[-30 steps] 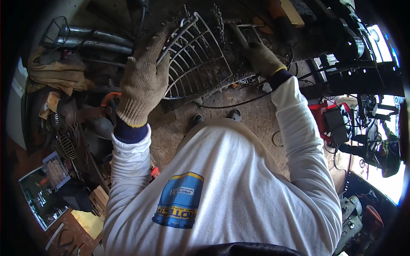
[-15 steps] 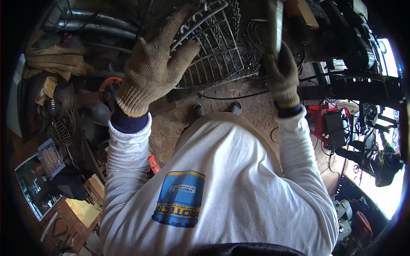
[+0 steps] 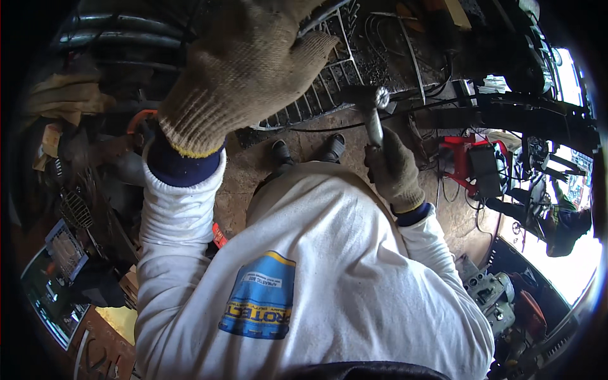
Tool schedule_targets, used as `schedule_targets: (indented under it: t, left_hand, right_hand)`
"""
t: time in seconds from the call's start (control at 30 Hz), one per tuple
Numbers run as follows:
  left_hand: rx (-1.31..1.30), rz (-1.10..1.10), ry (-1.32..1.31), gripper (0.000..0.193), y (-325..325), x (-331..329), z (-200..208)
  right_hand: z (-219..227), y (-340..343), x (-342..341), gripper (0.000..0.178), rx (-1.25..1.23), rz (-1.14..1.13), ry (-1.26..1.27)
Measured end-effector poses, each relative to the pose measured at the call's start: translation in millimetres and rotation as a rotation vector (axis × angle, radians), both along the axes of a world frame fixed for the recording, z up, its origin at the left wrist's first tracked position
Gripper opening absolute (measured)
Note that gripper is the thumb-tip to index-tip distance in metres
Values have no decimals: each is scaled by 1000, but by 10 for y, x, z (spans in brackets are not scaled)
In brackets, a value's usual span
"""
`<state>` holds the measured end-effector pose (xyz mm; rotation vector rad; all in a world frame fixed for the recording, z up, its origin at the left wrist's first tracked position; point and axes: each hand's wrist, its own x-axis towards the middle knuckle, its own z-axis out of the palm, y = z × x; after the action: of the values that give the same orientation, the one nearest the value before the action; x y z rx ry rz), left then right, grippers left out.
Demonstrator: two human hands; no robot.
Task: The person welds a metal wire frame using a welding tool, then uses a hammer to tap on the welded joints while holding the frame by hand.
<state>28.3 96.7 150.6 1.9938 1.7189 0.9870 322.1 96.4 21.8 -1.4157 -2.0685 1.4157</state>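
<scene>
My left hand (image 3: 247,76), in a tan knitted glove, grips the frame of a black metal grate (image 3: 324,88) at the top middle. The frame runs between thumb and fingers; the fingertips are out of sight. Thin parallel bars make up the grate, and my glove covers much of it. My right hand (image 3: 396,168), also gloved, is closed around a hammer's shiny metal handle (image 3: 375,130). The hammer head (image 3: 364,96) points up, just right of the grate's near corner and seemingly apart from it.
Behind the grate is a dark, cluttered bench (image 3: 392,63) with a long thin rod (image 3: 413,60). A red-framed machine (image 3: 457,161) stands to the right, near another person (image 3: 563,228). Brown cloth (image 3: 63,101) lies left. My feet (image 3: 307,149) are on the concrete floor.
My left hand has come up closer to the camera and shifted slightly right. My right hand has dropped toward my body, bringing the hammer head into view beside the grate.
</scene>
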Motion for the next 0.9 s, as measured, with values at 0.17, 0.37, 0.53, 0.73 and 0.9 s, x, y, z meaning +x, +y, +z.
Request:
schedule_targets:
  t: [0.17, 0.37, 0.53, 0.73, 0.9]
  left_hand:
    - [144, 227, 664, 66, -161, 78, -45]
    - [233, 224, 664, 67, -133, -11, -182]
    - [142, 167, 425, 48, -75, -79, -184]
    - [264, 186, 421, 46, -78, -71, -255]
    - [399, 120, 370, 41, -118, -13, -117]
  right_hand:
    - [-66, -191, -109, 42, 334, 43, -130]
    - [39, -235, -221, 46, 473, -92, -141]
    - [-77, -203, -192, 46, 426, -4, -311]
    - [-226, -228, -92, 46, 512, -37, -183]
    - [-162, -161, -57, 46, 447, -78, -21]
